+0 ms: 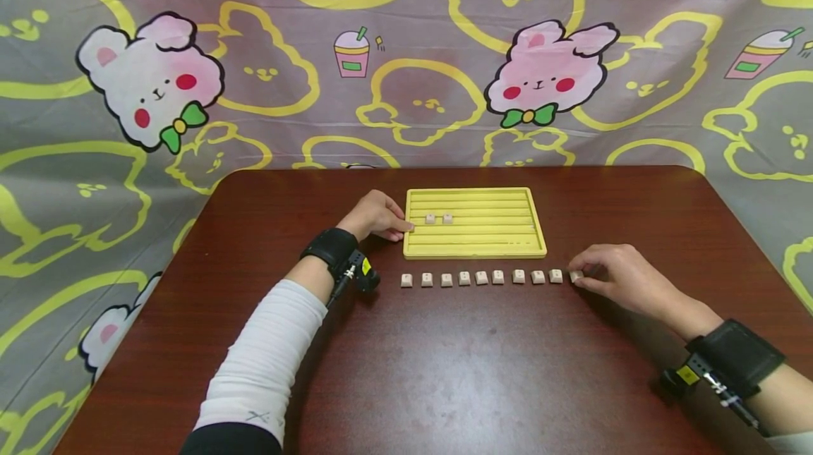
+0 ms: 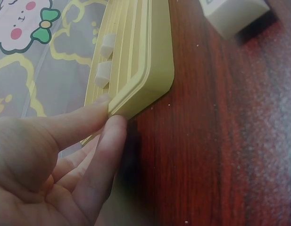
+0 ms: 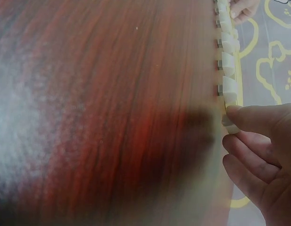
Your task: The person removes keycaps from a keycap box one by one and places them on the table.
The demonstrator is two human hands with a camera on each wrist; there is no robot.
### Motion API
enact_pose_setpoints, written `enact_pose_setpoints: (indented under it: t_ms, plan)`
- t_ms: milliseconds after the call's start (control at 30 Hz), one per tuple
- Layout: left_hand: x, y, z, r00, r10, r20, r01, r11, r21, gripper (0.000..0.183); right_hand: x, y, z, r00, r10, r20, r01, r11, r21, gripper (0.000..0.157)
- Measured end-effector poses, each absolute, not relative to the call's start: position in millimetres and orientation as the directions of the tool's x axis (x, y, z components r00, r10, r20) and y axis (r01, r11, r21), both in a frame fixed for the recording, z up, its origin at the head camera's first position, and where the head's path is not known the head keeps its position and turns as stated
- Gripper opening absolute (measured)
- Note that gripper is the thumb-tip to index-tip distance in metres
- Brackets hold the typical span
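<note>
My left hand (image 1: pixel 379 216) pinches the left edge of a yellow ridged tray (image 1: pixel 475 255), thumb on top of the rim and fingers against the outer side. Two pale keycaps, one of them this keycap (image 1: pixel 447 219), sit on a ridge in the tray's left half. At the right end of a row of keycaps, my right hand (image 1: pixel 619 277) pinches a keycap (image 1: pixel 576 276) between thumb and fingers. In the right wrist view that keycap (image 3: pixel 231 127) is partly covered by the thumb. Marks on the keycap tops are too small to read.
Several more keycaps, such as this keycap (image 1: pixel 481 277), stand in a line just in front of the tray. They rest on a dark reddish-brown table (image 1: pixel 444 370). Behind it hangs a cloth (image 1: pixel 419 39) with cartoon animals.
</note>
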State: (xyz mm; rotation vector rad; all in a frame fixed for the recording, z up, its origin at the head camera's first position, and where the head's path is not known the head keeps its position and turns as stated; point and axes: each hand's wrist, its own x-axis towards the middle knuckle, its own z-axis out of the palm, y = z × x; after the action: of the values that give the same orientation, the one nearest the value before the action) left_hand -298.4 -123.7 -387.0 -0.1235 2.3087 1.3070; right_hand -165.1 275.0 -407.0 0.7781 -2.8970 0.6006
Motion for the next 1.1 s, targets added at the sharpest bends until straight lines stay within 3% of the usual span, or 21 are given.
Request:
enact_pose_setpoints:
  t_ms: [1100]
  plan:
    - [-300.4,-124.5,-389.6,-0.881,0.141,-0.451,-0.310,0.549,0.776,0.034,-167.5,272.5,-409.9,-0.865,-0.473,0.166,-0.500,0.790,-0.355,0.021]
